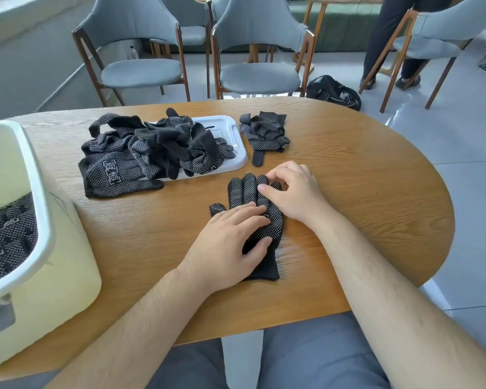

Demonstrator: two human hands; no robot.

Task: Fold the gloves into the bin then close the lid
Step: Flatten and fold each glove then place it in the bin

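pressing a dotted glove flat on the table, left hand spread, right hand pinching its finger ends

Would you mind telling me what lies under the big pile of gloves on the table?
A white lid lies under the pile of gloves. Only its right end and bits of rim show; the gloves cover the rest, and some spill onto the table.

The bin at nine o'clock is cut by the left edge, the lid at eleven o'clock is largely buried under the glove pile, and the flat glove's palm is covered by the left hand.
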